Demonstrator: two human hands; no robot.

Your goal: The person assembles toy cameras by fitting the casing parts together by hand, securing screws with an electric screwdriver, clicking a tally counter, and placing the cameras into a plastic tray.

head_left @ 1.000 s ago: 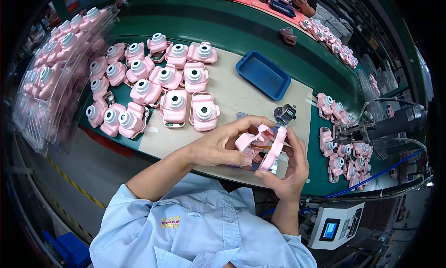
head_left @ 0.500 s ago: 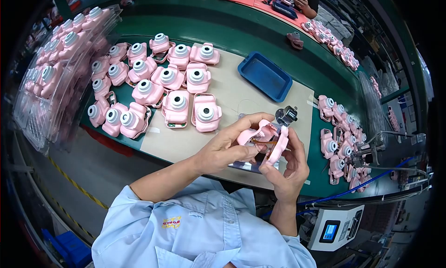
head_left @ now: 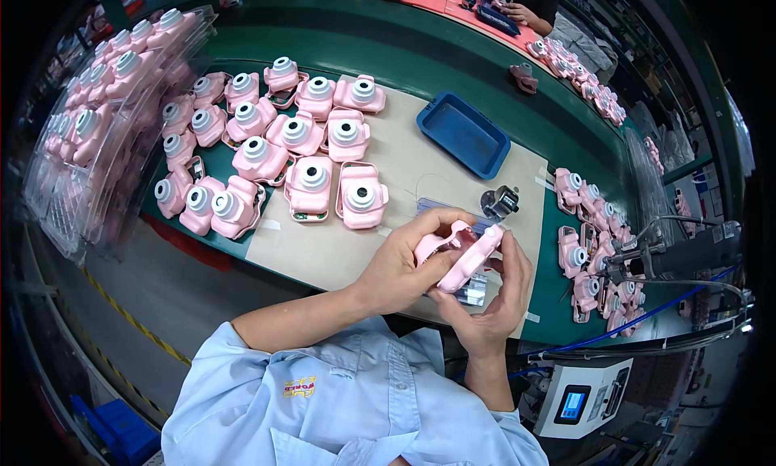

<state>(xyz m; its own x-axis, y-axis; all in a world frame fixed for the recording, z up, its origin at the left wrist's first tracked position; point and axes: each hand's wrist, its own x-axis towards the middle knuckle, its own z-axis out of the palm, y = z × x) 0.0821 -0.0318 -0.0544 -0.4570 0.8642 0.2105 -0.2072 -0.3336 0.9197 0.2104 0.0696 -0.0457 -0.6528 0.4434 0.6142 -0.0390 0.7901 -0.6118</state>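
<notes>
Between my hands is a pink toy camera (head_left: 471,261) with its two shell halves parted. My left hand (head_left: 402,260) is closed on the left half, its thumb reaching into the gap. My right hand (head_left: 495,303) grips the other half by its outer edges, fingers along the right side and thumb below. The inside of the shell is mostly hidden by the near half. Under the hands lies a clear plastic fixture (head_left: 472,290), partly covered. Just beyond them stands a small black device (head_left: 501,200) on a round base.
Several pink cameras (head_left: 310,179) with white lenses stand left on the mat. More fill clear stacked trays (head_left: 121,134) at far left, and others (head_left: 571,256) lie right. A blue tray (head_left: 505,160) sits ahead. A metal-armed tool (head_left: 647,260) is at right. A co-worker's hand (head_left: 521,13) shows beyond.
The camera halves have come closer together and turned, so the brown ribbon inside no longer shows. My right hand has shifted slightly down and left. The view has moved a little.
</notes>
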